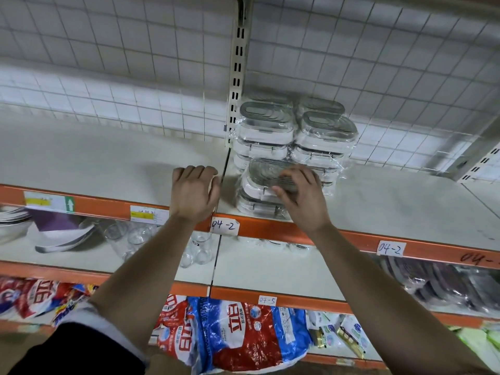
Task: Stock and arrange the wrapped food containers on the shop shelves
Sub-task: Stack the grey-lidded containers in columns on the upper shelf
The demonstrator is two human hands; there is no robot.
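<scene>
your right hand [300,196] grips the front wrapped container [263,173] at the cream shelf's [108,158] orange edge, before stacks [297,131] against the wire grid [135,50]; your left hand [193,193] sits beside it, loosely curled and empty.

Left hand [193,194], right hand [303,201], 2 forearms [140,269] bare. Left sleeve [54,353] black, bunched at elbow; pale grey cuff [92,318].

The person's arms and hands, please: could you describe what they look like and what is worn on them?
The left hand and the right hand are bare: no gloves, rings or watch show. Both forearms are uncovered. A dark sleeve with a pale grey cuff is pushed up near the left elbow; no right sleeve is in frame.
</scene>
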